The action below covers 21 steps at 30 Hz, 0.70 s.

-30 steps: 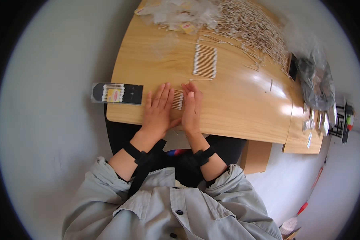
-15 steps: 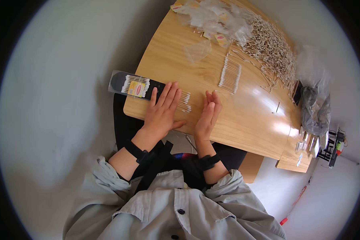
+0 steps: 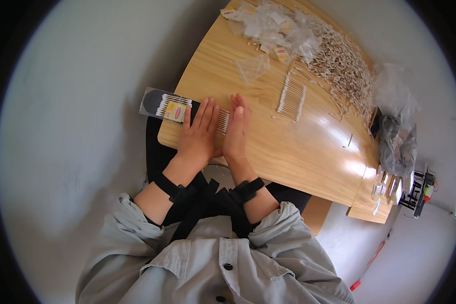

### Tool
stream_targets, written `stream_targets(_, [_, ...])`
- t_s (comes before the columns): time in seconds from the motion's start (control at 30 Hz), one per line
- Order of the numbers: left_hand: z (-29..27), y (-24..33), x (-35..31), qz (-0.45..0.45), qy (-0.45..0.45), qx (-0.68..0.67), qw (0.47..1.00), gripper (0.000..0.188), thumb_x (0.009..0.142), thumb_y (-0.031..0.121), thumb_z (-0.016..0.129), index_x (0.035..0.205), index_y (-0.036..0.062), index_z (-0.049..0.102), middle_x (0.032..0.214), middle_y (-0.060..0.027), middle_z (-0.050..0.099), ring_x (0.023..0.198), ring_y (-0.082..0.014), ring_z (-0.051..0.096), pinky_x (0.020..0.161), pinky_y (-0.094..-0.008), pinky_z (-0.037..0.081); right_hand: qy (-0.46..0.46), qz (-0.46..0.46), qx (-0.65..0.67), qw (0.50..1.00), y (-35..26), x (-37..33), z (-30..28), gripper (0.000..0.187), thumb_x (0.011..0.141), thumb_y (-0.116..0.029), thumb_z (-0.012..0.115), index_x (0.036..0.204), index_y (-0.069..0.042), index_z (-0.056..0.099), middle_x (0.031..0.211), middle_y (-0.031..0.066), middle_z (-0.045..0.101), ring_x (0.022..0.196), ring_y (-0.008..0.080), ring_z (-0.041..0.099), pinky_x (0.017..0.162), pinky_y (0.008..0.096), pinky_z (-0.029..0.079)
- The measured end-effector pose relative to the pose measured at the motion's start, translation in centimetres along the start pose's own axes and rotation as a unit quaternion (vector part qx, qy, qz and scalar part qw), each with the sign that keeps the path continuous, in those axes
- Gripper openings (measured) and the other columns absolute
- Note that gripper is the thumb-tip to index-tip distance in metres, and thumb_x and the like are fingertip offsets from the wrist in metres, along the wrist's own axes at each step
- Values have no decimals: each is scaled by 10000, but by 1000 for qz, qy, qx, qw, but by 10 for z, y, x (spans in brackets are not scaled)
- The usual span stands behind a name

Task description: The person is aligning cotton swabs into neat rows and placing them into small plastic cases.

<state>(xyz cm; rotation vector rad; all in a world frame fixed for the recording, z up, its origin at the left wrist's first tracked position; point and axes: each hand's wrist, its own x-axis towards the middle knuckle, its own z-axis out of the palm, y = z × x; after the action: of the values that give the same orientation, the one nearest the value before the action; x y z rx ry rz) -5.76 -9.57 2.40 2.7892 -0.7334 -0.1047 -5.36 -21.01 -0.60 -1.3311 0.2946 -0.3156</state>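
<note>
My left hand (image 3: 197, 136) lies flat, fingers stretched out, over a row of cotton swabs (image 3: 222, 121) near the table's left corner. Their white tips show between it and my right hand (image 3: 236, 133). That hand stands on its edge with straight fingers, its palm against or very close to the swab tips. Left of my left hand, a clear plastic bag (image 3: 150, 104) holds cotton swabs and a yellow label card (image 3: 175, 112), with a dark strip beneath them. My palm hides part of the row.
A second neat row of swabs (image 3: 292, 99) lies further right on the wooden table (image 3: 207, 66). Loose swabs (image 3: 339, 61) are heaped at the back, beside empty clear bags (image 3: 273, 28). One small bag (image 3: 253, 68) lies apart. A grey plastic bag (image 3: 397, 144) stands at the right.
My right hand has moved left, up to the ends of the swabs by my left hand. The swab tips, uneven before, now look lined up. My left hand has shifted slightly left.
</note>
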Motion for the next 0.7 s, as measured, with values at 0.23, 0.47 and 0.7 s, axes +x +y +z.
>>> stream_targets(0.23, [-7, -7, -7, -2, -13, 59, 998, 1021, 685, 606, 632, 1445, 18, 287, 1544, -111, 191, 1447, -203, 104, 1148, -515, 26, 64, -158, -399, 901, -12, 7, 10, 356, 888, -60, 497, 1237, 5, 484, 1200, 195, 445, 1151, 343, 449, 980, 404, 366])
stream_targets(0.47, [-7, -11, -7, 9, 6, 52, 999, 1016, 657, 594, 654, 1430, 21, 326, 1529, -110, 238, 1441, -204, 136, 1144, -525, 41, 23, -243, -549, 800, -6, 19, 20, 401, 807, -76, 556, 1203, -18, 529, 1195, 156, 465, 1190, 348, 417, 1001, 445, 334])
stream_targets(0.7, [-9, -11, -9, -5, 19, -42, 999, 1041, 624, 430, 762, 1446, 18, 274, 1533, -108, 223, 1436, -206, 165, 1147, -500, 52, 13, -251, -551, 796, -6, 23, 21, 399, 795, -59, 549, 1193, -31, 546, 1184, 160, 470, 1165, 355, 428, 995, 447, 333])
